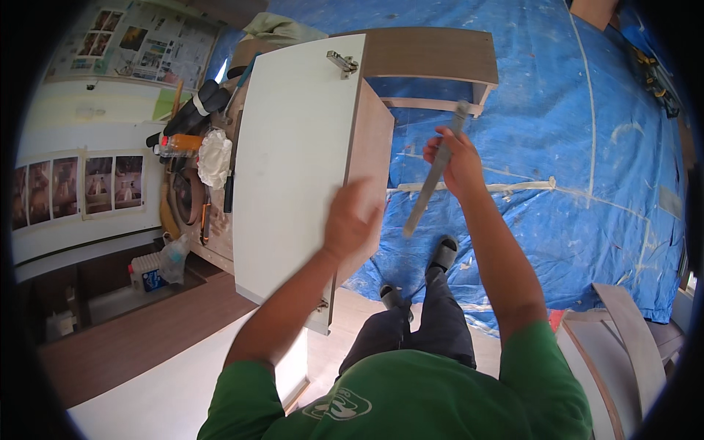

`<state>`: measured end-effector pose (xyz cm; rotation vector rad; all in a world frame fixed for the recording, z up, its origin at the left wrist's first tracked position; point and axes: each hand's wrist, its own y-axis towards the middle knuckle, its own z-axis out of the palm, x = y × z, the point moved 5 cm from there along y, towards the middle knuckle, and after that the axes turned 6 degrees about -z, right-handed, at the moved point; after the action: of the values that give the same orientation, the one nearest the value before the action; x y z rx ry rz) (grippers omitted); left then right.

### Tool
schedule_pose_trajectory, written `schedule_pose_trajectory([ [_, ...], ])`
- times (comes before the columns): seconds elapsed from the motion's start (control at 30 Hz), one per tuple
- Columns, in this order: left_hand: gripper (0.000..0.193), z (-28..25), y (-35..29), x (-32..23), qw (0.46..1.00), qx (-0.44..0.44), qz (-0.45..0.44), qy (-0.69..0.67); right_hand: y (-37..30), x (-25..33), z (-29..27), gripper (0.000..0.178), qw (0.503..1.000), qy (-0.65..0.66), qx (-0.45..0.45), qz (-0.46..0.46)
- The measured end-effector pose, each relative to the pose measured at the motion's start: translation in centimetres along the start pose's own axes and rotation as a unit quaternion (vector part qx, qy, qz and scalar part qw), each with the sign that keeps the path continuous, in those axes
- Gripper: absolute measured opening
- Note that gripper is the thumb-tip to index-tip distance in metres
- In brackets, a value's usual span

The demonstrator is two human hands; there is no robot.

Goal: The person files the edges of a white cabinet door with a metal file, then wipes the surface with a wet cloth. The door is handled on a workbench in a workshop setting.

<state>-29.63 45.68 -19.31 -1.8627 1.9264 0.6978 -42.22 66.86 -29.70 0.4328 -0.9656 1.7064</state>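
My right hand (460, 163) is closed around a long, flat grey strip (433, 178), held at a slant above the blue sheet; its exact kind I cannot make out. Over the edge of a white cabinet door (293, 161) is my left hand (350, 220), blurred, its fingers apart and nothing seen in it. Whether it touches the door I cannot tell. The door lies white side up, with a metal hinge (342, 63) at its far end and another hinge (323, 303) at its near end.
Left of the door, a cluttered surface carries an orange bottle (181, 144), a crumpled white wrapping (215, 159), a roll of tape (188, 196) and a cutter (204, 224). A wooden cabinet frame (433, 55) stands beyond. Blue sheeting (528, 125) covers the floor. Boards (631, 345) lean at lower right.
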Motion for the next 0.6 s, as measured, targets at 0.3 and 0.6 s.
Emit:
schedule_pose_trajectory([
  [0.3,0.066,-7.8,3.2,16.3,0.958,-0.049,-0.183,0.214,13.0,-3.4,10.6,0.025,0.925,-0.344,0.1,-0.129],
  [0.6,0.064,-8.0,3.0,17.0,0.966,-0.034,-0.176,0.188,24.6,-0.9,13.2,0.028,0.844,-0.453,0.077,-0.276],
])
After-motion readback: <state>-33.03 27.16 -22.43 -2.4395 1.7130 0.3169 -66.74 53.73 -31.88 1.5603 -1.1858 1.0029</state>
